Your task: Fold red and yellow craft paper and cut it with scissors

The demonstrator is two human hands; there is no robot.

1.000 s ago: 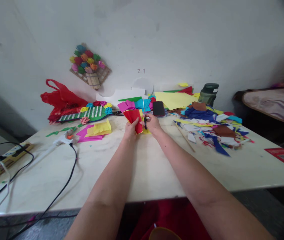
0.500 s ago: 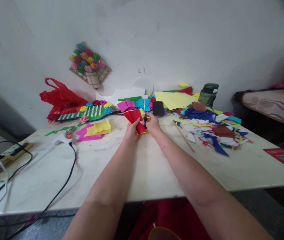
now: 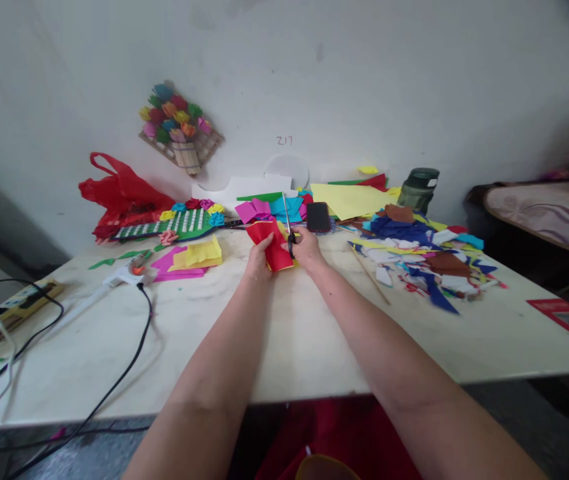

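My left hand (image 3: 258, 260) pinches a folded red paper (image 3: 270, 244) with a yellow sheet behind it, held just above the table (image 3: 284, 340) at the middle back. My right hand (image 3: 306, 248) is closed on the black handles of a pair of scissors (image 3: 288, 230). The blades point up and away, their tips beside the paper's right edge. Both forearms reach out from the near edge.
A heap of paper scraps (image 3: 424, 257) and a thin stick (image 3: 369, 275) lie to the right. A black phone (image 3: 318, 217), coloured sheets, a green jar (image 3: 418, 189), a red bag (image 3: 121, 197) and a paper-flower panel (image 3: 179, 225) line the wall. A power strip (image 3: 11, 313) and cables lie left.
The scissor blades have tilted slightly left against the red paper, and my left hand has turned the paper a little. Both hands stay in the same spot.
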